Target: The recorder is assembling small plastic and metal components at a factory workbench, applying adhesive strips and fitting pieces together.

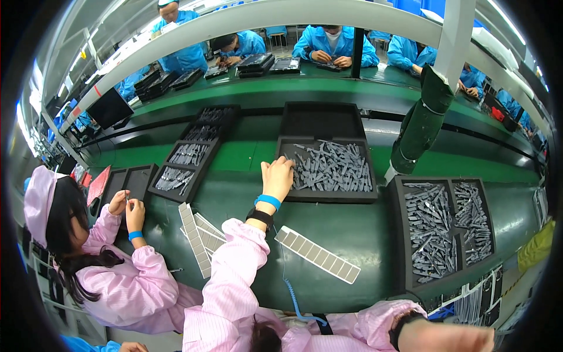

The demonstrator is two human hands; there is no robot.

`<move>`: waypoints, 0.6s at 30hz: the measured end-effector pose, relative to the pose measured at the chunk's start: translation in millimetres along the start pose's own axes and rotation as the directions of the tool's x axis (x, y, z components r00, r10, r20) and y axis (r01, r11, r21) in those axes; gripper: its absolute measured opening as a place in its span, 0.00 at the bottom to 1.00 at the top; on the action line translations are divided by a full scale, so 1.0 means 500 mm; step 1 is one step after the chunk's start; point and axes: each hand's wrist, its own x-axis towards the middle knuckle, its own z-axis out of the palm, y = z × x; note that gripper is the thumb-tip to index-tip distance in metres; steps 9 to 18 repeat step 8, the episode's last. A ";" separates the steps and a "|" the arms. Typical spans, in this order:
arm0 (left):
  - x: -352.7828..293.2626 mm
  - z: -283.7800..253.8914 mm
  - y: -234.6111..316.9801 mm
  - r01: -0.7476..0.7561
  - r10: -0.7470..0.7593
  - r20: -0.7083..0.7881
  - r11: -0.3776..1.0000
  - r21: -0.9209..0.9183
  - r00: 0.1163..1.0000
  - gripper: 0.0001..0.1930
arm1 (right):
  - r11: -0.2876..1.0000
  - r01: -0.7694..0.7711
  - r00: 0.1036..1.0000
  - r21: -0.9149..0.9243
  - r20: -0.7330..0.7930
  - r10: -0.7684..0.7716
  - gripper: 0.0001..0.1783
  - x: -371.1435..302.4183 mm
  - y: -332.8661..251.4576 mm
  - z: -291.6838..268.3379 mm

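My left hand, with a blue wrist strap and a black band, reaches to the left edge of a black foam tray. Its fingers curl down at the edge of a heap of small grey plastic parts; whatever they pinch is hidden. Low at the right edge of the view, my right hand is smeared by motion, away from the table. A white strip of grey squares lies on the green table below my left hand.
More strips lie left of my forearm. A divided black tray of grey parts stands at right, near a green-wrapped post. Other trays stand at left, beside a co-worker in pink. A coiled blue cord hangs near me.
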 end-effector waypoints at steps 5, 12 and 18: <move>0.022 -0.057 0.015 -0.029 -0.001 -0.268 0.994 -0.109 0.964 0.05 | 0.900 -0.375 0.830 -0.221 0.352 0.432 0.09 -0.102 0.018 -0.071; 0.017 -0.123 0.029 0.281 -0.403 0.005 0.631 -0.723 0.915 0.10 | 0.606 -0.452 0.056 -0.655 0.657 0.752 0.28 -0.108 0.023 -0.163; 0.017 -0.123 0.029 0.281 -0.403 0.005 0.631 -0.723 0.915 0.10 | 0.606 -0.452 0.056 -0.655 0.657 0.752 0.28 -0.108 0.023 -0.163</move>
